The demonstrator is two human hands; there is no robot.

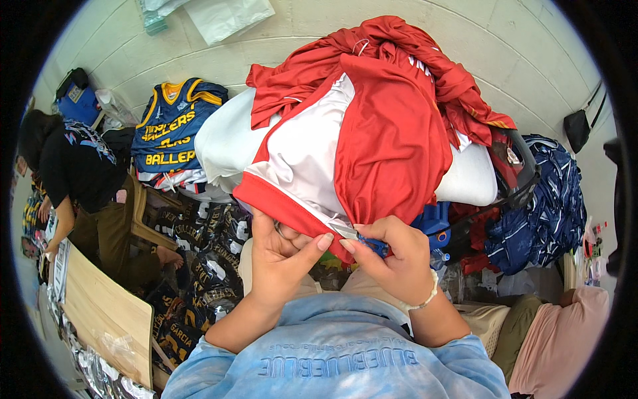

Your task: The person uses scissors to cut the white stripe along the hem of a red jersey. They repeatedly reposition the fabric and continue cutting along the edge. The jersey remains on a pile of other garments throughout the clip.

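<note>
Left hand (pixel 282 256) is pinching the hem of a red-and-white jersey (pixel 345 143); right hand (pixel 392 256) is gripping blue snips (pixel 362 239) against it.

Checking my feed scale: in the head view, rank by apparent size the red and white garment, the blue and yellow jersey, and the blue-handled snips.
1. Red and white garment, by far the largest, though nearest the camera.
2. Blue and yellow jersey, further back.
3. Blue-handled snips in the right hand, smallest. The left hand pinches the hem.
</note>
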